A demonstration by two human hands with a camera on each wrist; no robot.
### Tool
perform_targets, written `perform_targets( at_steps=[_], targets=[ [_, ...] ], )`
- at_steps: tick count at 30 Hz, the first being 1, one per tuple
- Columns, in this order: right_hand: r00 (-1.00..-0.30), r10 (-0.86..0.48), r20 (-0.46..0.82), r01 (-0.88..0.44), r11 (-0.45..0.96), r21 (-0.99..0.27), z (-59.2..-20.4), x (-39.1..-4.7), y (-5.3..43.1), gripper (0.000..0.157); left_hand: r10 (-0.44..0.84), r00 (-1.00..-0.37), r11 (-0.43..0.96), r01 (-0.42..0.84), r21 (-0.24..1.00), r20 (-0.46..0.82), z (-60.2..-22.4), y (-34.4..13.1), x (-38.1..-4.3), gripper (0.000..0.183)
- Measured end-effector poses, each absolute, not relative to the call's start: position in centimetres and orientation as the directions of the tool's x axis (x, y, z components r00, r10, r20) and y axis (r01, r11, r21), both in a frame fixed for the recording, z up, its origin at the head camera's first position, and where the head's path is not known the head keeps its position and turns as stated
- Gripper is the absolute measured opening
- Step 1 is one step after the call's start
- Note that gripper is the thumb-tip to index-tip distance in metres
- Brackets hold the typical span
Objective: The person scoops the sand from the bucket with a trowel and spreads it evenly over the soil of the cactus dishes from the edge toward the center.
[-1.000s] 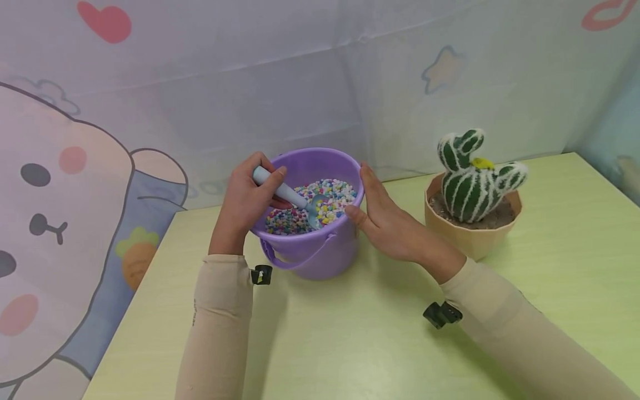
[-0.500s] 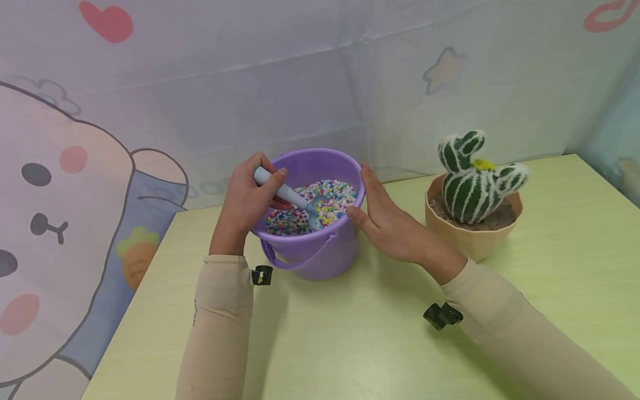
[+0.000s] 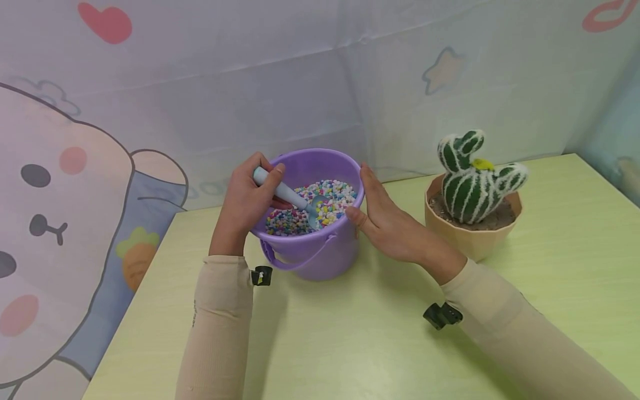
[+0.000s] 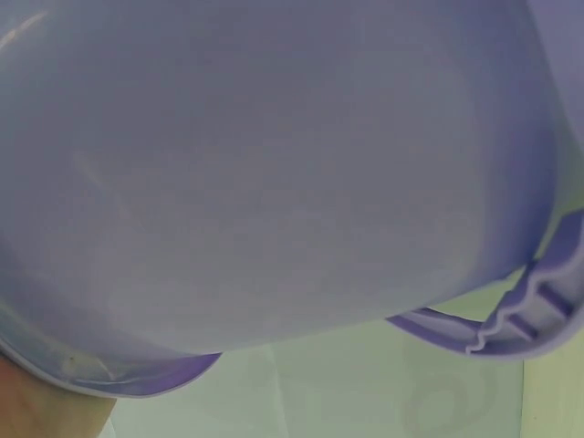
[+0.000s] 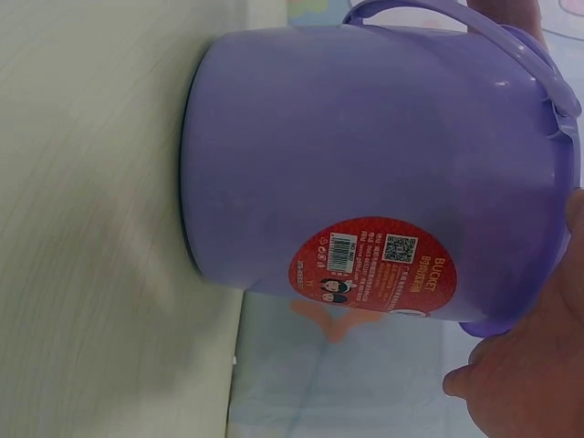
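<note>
A purple bucket (image 3: 325,258) stands on the table and holds many small, multicoloured pebble-like pieces (image 3: 340,191). My left hand (image 3: 245,191) reaches over the bucket's left rim and grips the handle of a light blue toy shovel (image 3: 287,193). The shovel slants down to the right, its scoop among the pieces and partly filled with them. On the right side, my right hand (image 3: 392,230) holds the bucket at its rim, thumb over the near edge and fingers along the outside. The bucket's wall (image 4: 274,182) fills most of the left wrist view.
Right of the bucket stands a green cactus (image 3: 470,191) with white stripes in a peach pot (image 3: 470,239). The bucket's handle (image 3: 300,261) hangs down its front. A printed cloth (image 3: 280,94) rises behind the pale green table (image 3: 340,350); a red label (image 5: 374,265) marks the bucket.
</note>
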State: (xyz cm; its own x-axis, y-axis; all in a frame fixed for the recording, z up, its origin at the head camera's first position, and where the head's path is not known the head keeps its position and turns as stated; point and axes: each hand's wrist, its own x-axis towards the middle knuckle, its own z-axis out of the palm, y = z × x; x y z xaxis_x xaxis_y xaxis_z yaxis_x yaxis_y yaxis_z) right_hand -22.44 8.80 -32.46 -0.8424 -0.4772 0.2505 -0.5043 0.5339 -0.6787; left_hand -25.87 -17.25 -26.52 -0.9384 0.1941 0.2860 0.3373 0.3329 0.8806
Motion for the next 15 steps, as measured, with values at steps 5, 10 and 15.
perform_targets(
  at_steps=[5, 10, 15],
  targets=[
    [-0.841, -0.48, 0.251, -0.508, 0.542, -0.669, -32.46, -22.36, 8.8, 0.083, 0.199, -0.939, 0.35, 0.334, 0.875, 0.279, -26.61, -17.32, -25.91, 0.03],
    [-0.838, -0.477, 0.267, -0.521, 0.554, -0.649, -32.39, -22.47, 8.76, 0.083, 0.199, -0.938, 0.323, 0.336, 0.885, 0.284, -26.51, -17.25, -25.96, 0.03],
    [-0.842, -0.473, 0.259, -0.513, 0.554, -0.656, -32.45, -22.48, 8.84, 0.083, 0.205, -0.936, 0.323, 0.34, 0.883, 0.286, -26.59, -17.18, -25.98, 0.028]
  ],
)
